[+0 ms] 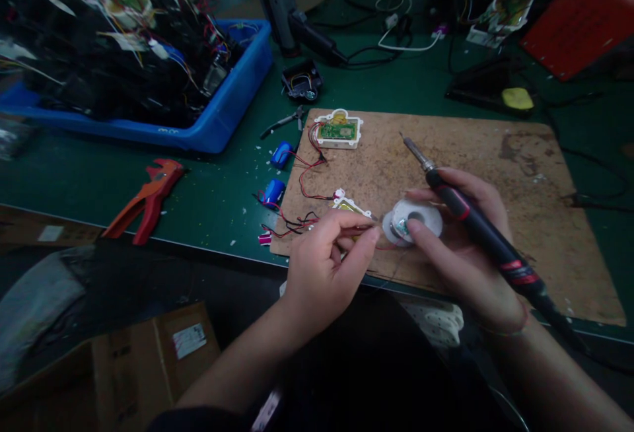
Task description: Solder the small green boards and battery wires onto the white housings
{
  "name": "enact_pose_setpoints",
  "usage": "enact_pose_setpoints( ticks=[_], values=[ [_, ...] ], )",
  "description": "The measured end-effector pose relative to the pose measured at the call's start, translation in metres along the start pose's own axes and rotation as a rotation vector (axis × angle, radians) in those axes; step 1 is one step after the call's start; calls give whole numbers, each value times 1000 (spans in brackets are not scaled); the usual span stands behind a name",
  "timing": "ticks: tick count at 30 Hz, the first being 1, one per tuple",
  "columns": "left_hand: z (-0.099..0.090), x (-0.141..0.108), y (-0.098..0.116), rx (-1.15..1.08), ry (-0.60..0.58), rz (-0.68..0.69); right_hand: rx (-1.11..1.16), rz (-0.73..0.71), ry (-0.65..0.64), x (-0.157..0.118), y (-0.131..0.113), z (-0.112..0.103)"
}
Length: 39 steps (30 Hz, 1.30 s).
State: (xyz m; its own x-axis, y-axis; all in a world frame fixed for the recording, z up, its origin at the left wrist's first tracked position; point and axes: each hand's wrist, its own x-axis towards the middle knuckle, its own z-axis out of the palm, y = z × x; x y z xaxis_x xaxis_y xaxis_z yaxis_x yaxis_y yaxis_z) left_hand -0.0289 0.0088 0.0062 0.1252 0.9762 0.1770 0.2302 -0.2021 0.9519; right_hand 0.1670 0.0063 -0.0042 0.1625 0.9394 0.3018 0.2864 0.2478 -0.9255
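Note:
My right hand [470, 234] is closed around a white spool of solder wire [426, 220] and also carries a soldering iron [463, 211], its bare metal tip pointing up and left over the board. Left of the spool, my left hand [331, 253] pinches a thin wire between thumb and forefinger; the fingers hide most of it. Partly covered behind that hand is a white-framed circuit module [349, 205]. A second white module with a green circuit board [339, 130] lies farther back, its red and black wires running to blue cylindrical cells [281, 154] at the board's left edge.
Under the work lies a brown fibreboard [495, 174]. Red-orange cutters [148, 201] and grey pliers [284, 121] rest to the left. A blue bin [222, 115] full of wired parts stands behind them. A red box [582, 22] and a yellow sponge [518, 98] are back right.

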Motion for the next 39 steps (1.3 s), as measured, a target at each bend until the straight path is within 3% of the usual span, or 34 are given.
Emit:
enact_pose_setpoints(
  ticks=[3,10,16,27,32,39],
  values=[
    [2,3,3,-46,-31,-43,12,-2,3,0,0,0],
    [0,6,7,53,-68,56,0,-57,0,-1,0,1],
    [5,8,9,25,-46,-18,11,-67,5,-3,0,2],
    [6,9,12,129,-56,79,66,-66,0,-3,3,2],
    [7,8,9,246,-70,204,58,-70,-3,-2,3,2],
    [11,7,5,333,5,319,89,-42,7,-3,-1,3]
  ],
)
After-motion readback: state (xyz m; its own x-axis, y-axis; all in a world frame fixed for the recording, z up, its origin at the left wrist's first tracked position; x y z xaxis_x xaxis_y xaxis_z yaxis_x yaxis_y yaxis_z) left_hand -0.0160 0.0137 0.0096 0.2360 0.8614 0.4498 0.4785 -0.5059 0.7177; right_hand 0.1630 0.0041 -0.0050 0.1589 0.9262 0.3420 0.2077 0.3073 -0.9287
